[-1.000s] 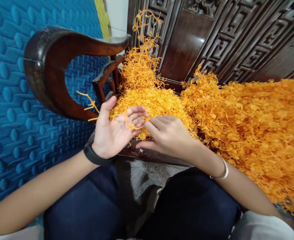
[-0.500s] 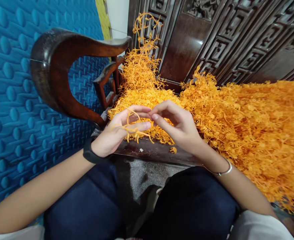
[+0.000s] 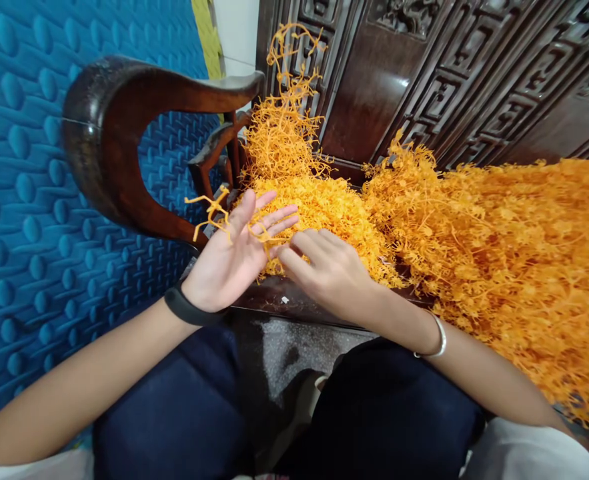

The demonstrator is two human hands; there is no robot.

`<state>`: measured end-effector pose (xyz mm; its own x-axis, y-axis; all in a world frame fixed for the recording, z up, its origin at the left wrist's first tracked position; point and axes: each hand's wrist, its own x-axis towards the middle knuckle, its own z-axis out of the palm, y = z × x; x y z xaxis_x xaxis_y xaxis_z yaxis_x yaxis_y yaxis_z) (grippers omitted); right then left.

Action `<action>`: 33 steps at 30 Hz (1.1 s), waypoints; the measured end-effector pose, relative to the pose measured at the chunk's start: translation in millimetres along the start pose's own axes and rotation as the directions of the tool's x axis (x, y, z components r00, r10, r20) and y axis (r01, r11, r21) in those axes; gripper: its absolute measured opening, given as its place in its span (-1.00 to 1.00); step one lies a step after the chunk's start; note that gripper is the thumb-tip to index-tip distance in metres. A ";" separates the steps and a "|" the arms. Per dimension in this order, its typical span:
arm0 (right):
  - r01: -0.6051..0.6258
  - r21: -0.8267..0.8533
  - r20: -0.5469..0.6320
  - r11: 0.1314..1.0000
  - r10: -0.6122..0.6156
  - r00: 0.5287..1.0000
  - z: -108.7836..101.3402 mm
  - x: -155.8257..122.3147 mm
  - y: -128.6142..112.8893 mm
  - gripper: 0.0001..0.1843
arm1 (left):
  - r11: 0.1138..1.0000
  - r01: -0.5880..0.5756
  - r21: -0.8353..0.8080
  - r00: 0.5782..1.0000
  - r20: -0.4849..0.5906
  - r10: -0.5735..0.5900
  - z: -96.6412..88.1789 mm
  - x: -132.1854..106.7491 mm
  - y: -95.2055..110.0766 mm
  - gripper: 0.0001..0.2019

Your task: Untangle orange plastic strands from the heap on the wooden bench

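The left hand (image 3: 237, 260) is unclenched, palm up, the sprig (image 3: 215, 208) trailing past its thumb and across its palm side, probably to keep it spread; the right hand (image 3: 327, 263) seems to pinch its end (its own knuckles hide the tips); a heap (image 3: 319, 207) covers the seat (image 3: 269, 297); the pile (image 3: 514, 267) beside runs out of view.

Can't read any txt, nos., labels, brands or signs, e.g. on black wristband (image 3: 187, 309), silver bracelet (image 3: 442, 337) or carved wood panel (image 3: 374, 100). Can't tell re: white scrap (image 3: 285, 300) on dark wood edge (image 3: 257, 297), too sm.
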<state>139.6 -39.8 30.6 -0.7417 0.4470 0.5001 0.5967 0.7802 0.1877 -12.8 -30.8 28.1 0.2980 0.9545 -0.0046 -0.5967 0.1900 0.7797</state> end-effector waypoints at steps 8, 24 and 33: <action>-0.310 0.782 0.057 0.540 0.433 0.899 -15.8 4.9 9.4 -0.85 | 0.935 -0.066 0.347 0.978 0.208 -0.008 -9.1 -5.2 -1.0 -0.71; -0.344 0.928 0.131 0.142 0.740 0.660 -4.6 9.4 18.5 -0.90 | 0.832 -0.057 0.552 0.992 0.123 -0.014 3.6 -2.1 -3.0 -0.74; -0.363 0.854 -0.291 0.374 0.920 0.263 -5.5 -17.1 119.4 -0.87 | 0.870 -0.149 0.470 0.988 0.032 0.152 -10.8 -10.2 -7.2 -0.79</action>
<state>225.2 43.3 49.1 0.4433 0.7078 0.5501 0.2307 0.5029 -0.8330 -19.5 -39.4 15.7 0.2278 0.9645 0.1337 -0.2137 -0.0845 0.9732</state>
